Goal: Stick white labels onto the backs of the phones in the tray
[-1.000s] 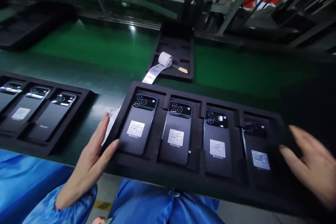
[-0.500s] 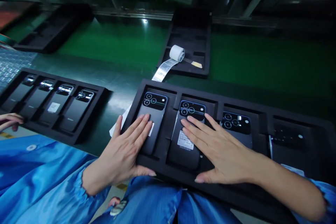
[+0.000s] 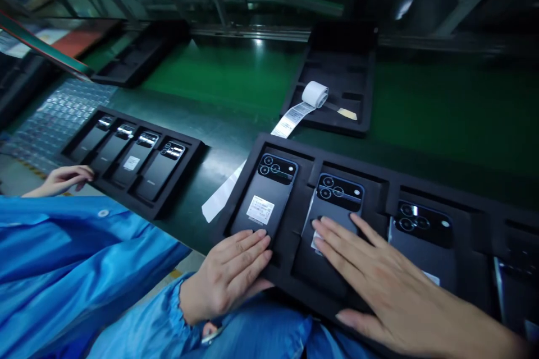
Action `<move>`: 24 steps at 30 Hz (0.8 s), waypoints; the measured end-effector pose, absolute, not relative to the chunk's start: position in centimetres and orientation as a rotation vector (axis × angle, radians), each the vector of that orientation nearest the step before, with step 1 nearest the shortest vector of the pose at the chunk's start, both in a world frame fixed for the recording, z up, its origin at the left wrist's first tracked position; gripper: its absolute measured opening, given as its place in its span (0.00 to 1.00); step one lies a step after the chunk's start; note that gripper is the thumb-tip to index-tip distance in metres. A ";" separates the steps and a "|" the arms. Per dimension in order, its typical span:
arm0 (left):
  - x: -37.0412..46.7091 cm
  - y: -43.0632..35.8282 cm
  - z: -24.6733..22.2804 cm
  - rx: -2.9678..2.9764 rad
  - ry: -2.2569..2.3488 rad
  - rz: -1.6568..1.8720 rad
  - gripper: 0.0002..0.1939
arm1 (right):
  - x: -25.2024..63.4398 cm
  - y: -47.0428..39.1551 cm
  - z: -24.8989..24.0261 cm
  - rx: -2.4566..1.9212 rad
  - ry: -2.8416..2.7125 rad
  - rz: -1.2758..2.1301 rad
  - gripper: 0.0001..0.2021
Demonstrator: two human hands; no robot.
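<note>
Two hands flat on dark phones in near black foam tray (image 3: 379,171): left hand (image 3: 227,272) open-fingered on lower end of leftmost phone (image 3: 263,199), right hand (image 3: 379,286) spread over second phone (image 3: 332,207), gripping nothing. Far behind, label roll (image 3: 315,93) on another tray (image 3: 337,76). At left, a co-worker's hand (image 3: 63,178) touching a third tray (image 3: 135,154).

Black foam tray (image 3: 379,171) at bench edge w/ dark phones: first phone (image 3: 265,199), second phone (image 3: 332,207), camera-side up.
</note>
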State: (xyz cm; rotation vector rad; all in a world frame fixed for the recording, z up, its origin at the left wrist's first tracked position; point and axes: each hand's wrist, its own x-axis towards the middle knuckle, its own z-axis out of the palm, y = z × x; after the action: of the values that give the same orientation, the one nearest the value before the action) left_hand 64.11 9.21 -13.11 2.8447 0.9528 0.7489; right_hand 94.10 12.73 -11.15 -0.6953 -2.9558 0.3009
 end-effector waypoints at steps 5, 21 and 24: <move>63.8 10.3 -11.8 2.911 1.226 0.341 0.38 | 94.1 12.7 -11.4 -0.713 -2.949 0.133 0.39; 64.4 11.0 -12.1 2.948 0.829 0.357 0.22 | 95.1 10.5 -12.0 -0.509 -2.945 0.090 0.21; 64.3 10.1 -13.2 2.899 0.769 0.652 0.18 | 97.3 9.4 -12.3 -0.591 -2.797 0.155 0.18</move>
State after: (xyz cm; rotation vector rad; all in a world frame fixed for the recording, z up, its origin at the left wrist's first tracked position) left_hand 64.32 10.09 -13.21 2.8986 0.7685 0.6520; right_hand 97.31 9.40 -12.32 -0.5909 -2.7966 0.1554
